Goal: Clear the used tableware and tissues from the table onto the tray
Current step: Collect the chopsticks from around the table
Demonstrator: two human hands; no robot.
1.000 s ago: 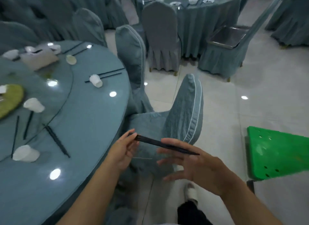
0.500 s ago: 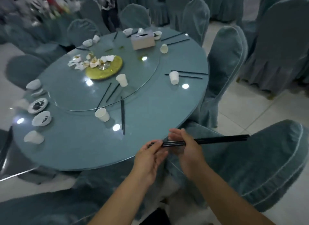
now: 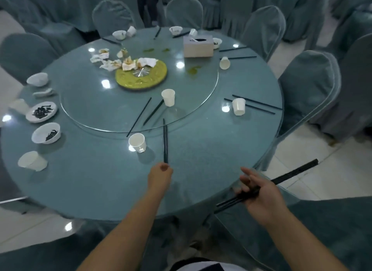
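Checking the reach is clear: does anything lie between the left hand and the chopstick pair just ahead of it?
Nothing visible. The left hand is at the near end of the chopstick pair; the nearest paper cup lies to their left, apart.

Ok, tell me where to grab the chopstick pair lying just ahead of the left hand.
Pinch the near ends of the chopstick pair, coming from the table edge with the left hand: they lie side by side, ends aligned, pointing straight at it.
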